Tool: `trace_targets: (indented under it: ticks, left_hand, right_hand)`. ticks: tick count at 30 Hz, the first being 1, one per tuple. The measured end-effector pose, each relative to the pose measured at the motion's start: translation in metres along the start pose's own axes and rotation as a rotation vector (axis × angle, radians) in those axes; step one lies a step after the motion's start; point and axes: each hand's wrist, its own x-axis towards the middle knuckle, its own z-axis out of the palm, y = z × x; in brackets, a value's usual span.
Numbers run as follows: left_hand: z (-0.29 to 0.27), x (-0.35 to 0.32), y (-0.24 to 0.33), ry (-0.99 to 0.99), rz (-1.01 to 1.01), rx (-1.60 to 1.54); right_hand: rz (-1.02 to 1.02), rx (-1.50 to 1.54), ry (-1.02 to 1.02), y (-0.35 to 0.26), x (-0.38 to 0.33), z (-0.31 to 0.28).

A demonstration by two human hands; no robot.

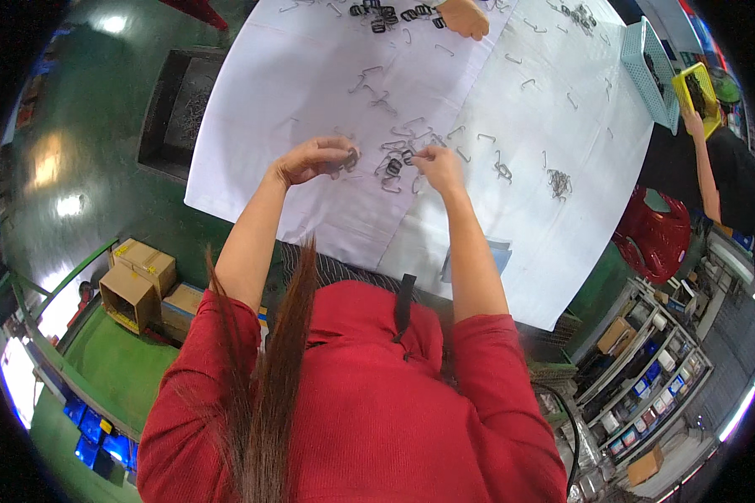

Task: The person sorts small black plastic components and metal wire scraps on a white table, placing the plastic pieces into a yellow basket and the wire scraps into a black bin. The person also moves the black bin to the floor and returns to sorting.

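Observation:
My left hand (317,158) is curled above the white table cover (268,109), its fingers closed on a small black buckle-like piece (351,158). To the right, my right hand (440,168) pinches with thumb and forefinger at the edge of another small black buckle-like piece (408,157). Between both hands lies a loose cluster of thin bent wire hooks (413,132). A further black piece (393,168) rests among them.
More wire hooks (559,183) are heaped at the right. Black pieces (377,15) lie at the far side beside another person's hand (464,18). At far right a person's hand (694,124) touches a yellow basket (686,84) near a light-blue basket (636,59). A dark bin (155,126) stands left.

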Motion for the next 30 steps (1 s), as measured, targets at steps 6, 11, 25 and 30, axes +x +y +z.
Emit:
trace_targets:
  ticks: [6, 11, 25, 30]
  left_hand:
    - [0.028, 0.038, -0.009, 0.243, -0.065, 0.585]
    - [0.065, 0.056, -0.058, 0.345, 0.396, 1.540]
    - [0.060, 0.047, -0.009, 0.112, -0.144, -0.136]
    - [0.072, 0.050, -0.009, 0.093, 0.009, -0.568]
  right_hand:
    - [0.258, 0.590, -0.086, 0.011, -0.021, -0.023]
    - [0.304, 0.700, -0.062, 0.038, -0.031, -0.023]
    - [-0.274, 1.780, -0.365, 0.042, -0.040, -0.033]
    - [-0.394, 1.841, -0.379, 0.017, -0.040, -0.040]
